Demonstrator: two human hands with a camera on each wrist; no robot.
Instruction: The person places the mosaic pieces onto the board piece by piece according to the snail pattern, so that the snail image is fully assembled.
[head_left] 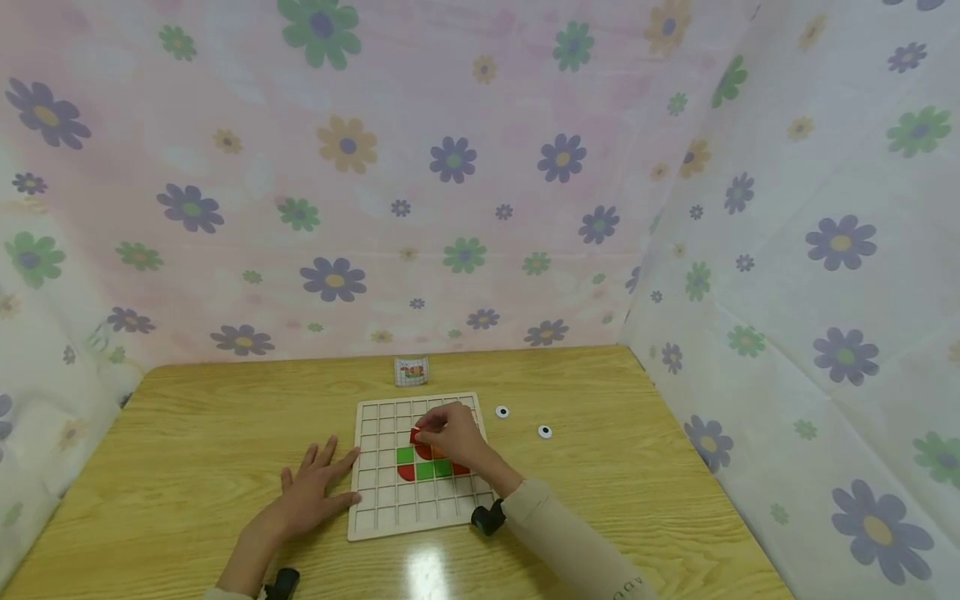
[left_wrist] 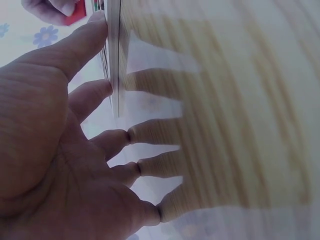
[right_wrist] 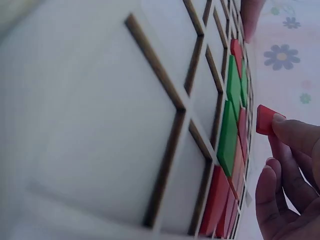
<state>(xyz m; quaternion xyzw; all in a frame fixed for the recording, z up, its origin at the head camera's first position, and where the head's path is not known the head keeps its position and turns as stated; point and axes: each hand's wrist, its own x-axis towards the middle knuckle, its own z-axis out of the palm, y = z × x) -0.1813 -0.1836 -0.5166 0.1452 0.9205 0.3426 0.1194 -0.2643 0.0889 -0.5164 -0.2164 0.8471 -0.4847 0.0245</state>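
My right hand [head_left: 455,435] pinches a red tile [right_wrist: 267,119] between thumb and fingertips, above the upper part of the pattern on a pale wooden grid board [head_left: 375,500]. Under and beside that hand, green tiles [right_wrist: 229,137], red tiles [right_wrist: 214,200] and an orange tile [right_wrist: 238,172] sit in the board's cells; some are partly hidden by the hand in the head view. At the board's left edge, my left hand [head_left: 307,496] lies with spread fingers, the thumb and index fingertips against the rim. Its other fingertips rest on the table in the left wrist view.
Two white discs with black dots, a nearer eye piece [head_left: 545,432] and a farther eye piece [head_left: 502,412], lie right of the board. Behind it is a small picture card [head_left: 411,372] on the wooden table [head_left: 225,433]. Flowered cloth [head_left: 390,167] hangs around the table.
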